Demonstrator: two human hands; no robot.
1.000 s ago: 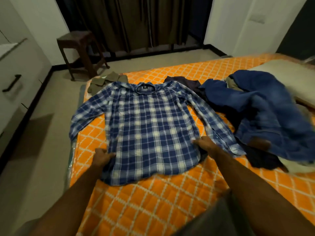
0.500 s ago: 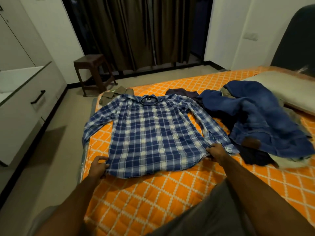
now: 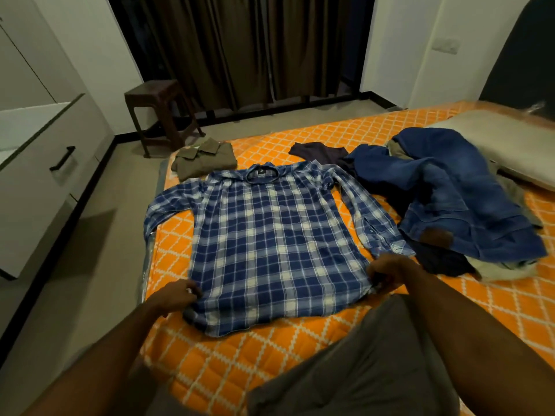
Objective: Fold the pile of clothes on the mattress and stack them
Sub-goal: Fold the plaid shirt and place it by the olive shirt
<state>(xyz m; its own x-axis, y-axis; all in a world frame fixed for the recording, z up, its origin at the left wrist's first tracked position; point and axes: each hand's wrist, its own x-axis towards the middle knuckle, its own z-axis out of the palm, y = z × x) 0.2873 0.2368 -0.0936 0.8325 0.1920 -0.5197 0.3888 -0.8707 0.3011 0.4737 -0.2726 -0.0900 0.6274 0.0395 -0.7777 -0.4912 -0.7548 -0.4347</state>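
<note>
Both hands, left (image 3: 175, 297) and right (image 3: 387, 273), pinch the hem corners of a plaid shirt (image 3: 270, 244) spread flat near the mattress (image 3: 300, 355) left edge; sleeves likely fold inward next.

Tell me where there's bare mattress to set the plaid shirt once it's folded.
Bare mattress lies between the plaid shirt hem and you, and between the olive shirt and dark top. The right is crowded with jeans.
</note>
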